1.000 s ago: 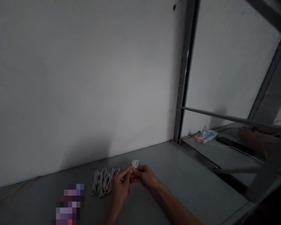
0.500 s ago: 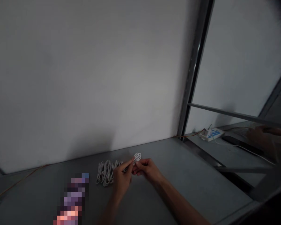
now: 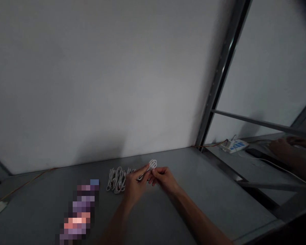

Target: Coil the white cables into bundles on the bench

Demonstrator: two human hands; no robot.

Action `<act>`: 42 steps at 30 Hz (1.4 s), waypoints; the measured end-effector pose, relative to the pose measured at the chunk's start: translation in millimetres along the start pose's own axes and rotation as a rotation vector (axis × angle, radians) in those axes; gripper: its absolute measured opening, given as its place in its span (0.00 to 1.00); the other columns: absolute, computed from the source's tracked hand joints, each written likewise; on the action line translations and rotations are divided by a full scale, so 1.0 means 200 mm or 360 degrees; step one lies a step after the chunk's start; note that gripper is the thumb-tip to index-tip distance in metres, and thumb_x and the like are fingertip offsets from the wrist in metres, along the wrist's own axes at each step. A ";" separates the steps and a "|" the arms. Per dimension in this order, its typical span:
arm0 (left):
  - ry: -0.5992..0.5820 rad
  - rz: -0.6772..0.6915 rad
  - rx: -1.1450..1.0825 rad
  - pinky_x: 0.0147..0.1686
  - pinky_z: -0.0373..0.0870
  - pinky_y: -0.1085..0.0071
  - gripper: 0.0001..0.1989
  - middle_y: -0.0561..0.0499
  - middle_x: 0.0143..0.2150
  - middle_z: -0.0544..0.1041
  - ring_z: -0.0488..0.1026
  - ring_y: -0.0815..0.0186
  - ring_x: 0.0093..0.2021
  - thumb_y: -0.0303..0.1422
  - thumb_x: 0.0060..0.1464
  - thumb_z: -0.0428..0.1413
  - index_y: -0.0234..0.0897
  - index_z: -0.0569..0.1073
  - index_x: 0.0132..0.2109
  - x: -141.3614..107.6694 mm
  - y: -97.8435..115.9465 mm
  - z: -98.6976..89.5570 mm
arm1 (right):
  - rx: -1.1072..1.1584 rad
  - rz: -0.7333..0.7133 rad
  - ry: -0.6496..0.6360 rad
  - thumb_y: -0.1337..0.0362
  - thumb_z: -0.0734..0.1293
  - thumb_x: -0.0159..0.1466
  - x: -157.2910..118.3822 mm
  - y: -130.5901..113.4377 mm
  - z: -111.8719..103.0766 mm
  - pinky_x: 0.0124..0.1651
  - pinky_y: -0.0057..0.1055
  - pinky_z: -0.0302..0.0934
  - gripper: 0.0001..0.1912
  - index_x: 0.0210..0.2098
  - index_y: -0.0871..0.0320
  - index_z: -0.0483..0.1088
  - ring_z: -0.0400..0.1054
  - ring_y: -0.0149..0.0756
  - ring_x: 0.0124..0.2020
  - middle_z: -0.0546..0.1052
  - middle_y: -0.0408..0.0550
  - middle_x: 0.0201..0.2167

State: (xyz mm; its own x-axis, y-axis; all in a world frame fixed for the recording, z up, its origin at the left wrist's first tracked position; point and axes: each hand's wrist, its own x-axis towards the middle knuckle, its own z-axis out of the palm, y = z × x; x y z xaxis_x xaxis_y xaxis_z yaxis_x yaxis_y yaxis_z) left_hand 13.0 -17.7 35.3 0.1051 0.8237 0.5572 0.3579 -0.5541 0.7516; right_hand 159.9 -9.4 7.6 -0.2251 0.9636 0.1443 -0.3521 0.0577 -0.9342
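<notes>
Both of my hands meet over the grey shelf [image 3: 153, 217], closed on a looped white cable [image 3: 152, 164]. My left hand [image 3: 135, 185] pinches the bundle from the left, and loops stick up above its fingertips. My right hand [image 3: 164, 178] grips the same cable from the right, thumb and fingers pressed together. Just left of and behind my left hand lies a row of coiled white cables [image 3: 117, 180], partly covered by that hand. The cable's ends are too small to make out.
A pixelated patch [image 3: 78, 212] covers something on the shelf at left. A white power strip [image 3: 235, 145] and a dark flat object [image 3: 267, 160] lie on the neighbouring shelf, past a metal post [image 3: 216, 92]. Another person's hands [image 3: 285, 148] are at far right. A white wall stands behind.
The view has shifted slightly, so the shelf and cables sit a little higher and to the right. My hands stay together on the looped cable.
</notes>
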 end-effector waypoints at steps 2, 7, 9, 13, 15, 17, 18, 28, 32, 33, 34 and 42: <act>-0.0006 0.0130 0.0066 0.40 0.78 0.63 0.13 0.45 0.43 0.82 0.80 0.59 0.39 0.33 0.56 0.55 0.38 0.79 0.46 0.00 -0.01 0.00 | -0.0022 -0.0033 -0.0013 0.44 0.72 0.52 0.00 -0.01 0.00 0.24 0.25 0.61 0.24 0.26 0.63 0.78 0.68 0.30 0.21 0.78 0.51 0.23; 0.0070 0.0345 0.0256 0.42 0.79 0.65 0.13 0.45 0.45 0.81 0.80 0.60 0.41 0.31 0.57 0.54 0.37 0.78 0.48 0.00 -0.06 0.02 | -0.0061 -0.0079 -0.0070 0.47 0.72 0.52 -0.01 -0.02 0.01 0.23 0.24 0.61 0.21 0.28 0.62 0.78 0.68 0.30 0.22 0.77 0.48 0.22; 0.0085 0.0402 0.0299 0.40 0.79 0.67 0.13 0.45 0.44 0.82 0.81 0.60 0.40 0.31 0.57 0.54 0.38 0.78 0.47 -0.01 -0.08 0.03 | -0.0068 -0.0094 -0.0057 0.48 0.73 0.52 0.00 -0.01 0.01 0.23 0.24 0.61 0.21 0.28 0.62 0.78 0.68 0.29 0.21 0.76 0.47 0.21; 0.0095 0.0469 0.0307 0.39 0.79 0.68 0.13 0.46 0.43 0.82 0.81 0.62 0.38 0.31 0.57 0.54 0.39 0.78 0.47 -0.01 -0.10 0.04 | -0.0114 -0.0115 -0.0020 0.48 0.72 0.53 0.00 0.00 0.01 0.22 0.23 0.61 0.21 0.27 0.62 0.77 0.66 0.28 0.20 0.74 0.46 0.20; 0.0082 0.0465 0.0312 0.38 0.79 0.69 0.13 0.46 0.43 0.82 0.81 0.62 0.37 0.30 0.58 0.53 0.40 0.78 0.48 -0.01 -0.10 0.04 | -0.0135 -0.0117 -0.0021 0.47 0.71 0.54 0.00 0.00 0.01 0.22 0.23 0.61 0.22 0.26 0.63 0.76 0.66 0.28 0.20 0.74 0.46 0.20; 0.0051 0.0429 0.0334 0.36 0.78 0.69 0.13 0.46 0.41 0.83 0.81 0.62 0.36 0.30 0.58 0.52 0.39 0.78 0.47 -0.01 -0.10 0.03 | -0.0149 -0.0119 -0.0034 0.46 0.70 0.54 0.00 0.00 0.01 0.22 0.24 0.61 0.23 0.26 0.63 0.76 0.66 0.28 0.20 0.75 0.47 0.21; 0.0027 0.0403 0.0347 0.35 0.78 0.69 0.13 0.46 0.40 0.83 0.81 0.62 0.35 0.30 0.58 0.52 0.39 0.78 0.47 -0.01 -0.10 0.03 | -0.0156 -0.0119 -0.0042 0.45 0.70 0.54 -0.01 0.00 0.02 0.22 0.24 0.61 0.23 0.27 0.63 0.76 0.66 0.28 0.20 0.75 0.47 0.21; -0.0014 0.0139 0.0464 0.35 0.74 0.68 0.13 0.46 0.32 0.83 0.79 0.61 0.31 0.31 0.56 0.52 0.41 0.80 0.43 -0.01 -0.06 0.02 | -0.0153 -0.0095 -0.0024 0.44 0.71 0.52 -0.01 -0.01 0.03 0.21 0.25 0.61 0.24 0.27 0.63 0.74 0.67 0.30 0.20 0.74 0.47 0.21; 0.0032 -0.0058 0.0282 0.29 0.72 0.70 0.13 0.47 0.26 0.81 0.76 0.64 0.24 0.33 0.54 0.53 0.38 0.81 0.41 -0.01 -0.03 0.02 | -0.0135 -0.0105 0.0018 0.47 0.72 0.53 -0.01 -0.02 0.02 0.21 0.26 0.63 0.23 0.32 0.63 0.74 0.69 0.30 0.20 0.76 0.48 0.25; 0.0025 -0.0161 0.0224 0.24 0.70 0.72 0.14 0.50 0.21 0.78 0.73 0.66 0.20 0.35 0.55 0.53 0.37 0.81 0.41 -0.01 -0.03 0.01 | -0.0140 -0.0116 0.0039 0.47 0.72 0.53 -0.01 -0.02 0.02 0.21 0.26 0.63 0.23 0.32 0.62 0.74 0.69 0.30 0.20 0.77 0.48 0.26; 0.0016 -0.0277 0.0158 0.19 0.67 0.73 0.15 0.52 0.17 0.75 0.70 0.68 0.15 0.37 0.55 0.53 0.37 0.81 0.42 -0.01 -0.02 0.01 | -0.0151 -0.0130 0.0067 0.47 0.72 0.53 -0.01 -0.02 0.02 0.21 0.26 0.63 0.22 0.32 0.62 0.74 0.69 0.30 0.20 0.77 0.48 0.26; -0.0060 -0.0727 -0.0445 0.10 0.58 0.78 0.23 0.60 0.11 0.65 0.60 0.73 0.10 0.45 0.49 0.56 0.30 0.79 0.44 0.02 -0.05 0.01 | -0.0455 -0.0198 0.0211 0.47 0.70 0.53 0.00 0.03 0.04 0.19 0.26 0.59 0.20 0.29 0.61 0.73 0.64 0.28 0.18 0.73 0.45 0.21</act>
State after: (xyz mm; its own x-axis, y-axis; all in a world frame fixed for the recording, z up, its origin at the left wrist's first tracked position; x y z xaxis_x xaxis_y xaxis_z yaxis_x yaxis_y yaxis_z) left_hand 10.8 -8.9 29.6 0.0314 0.9893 0.1424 0.1150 -0.1451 0.9827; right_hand 150.0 -11.6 5.5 -0.0697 0.9691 0.2366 -0.0963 0.2295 -0.9685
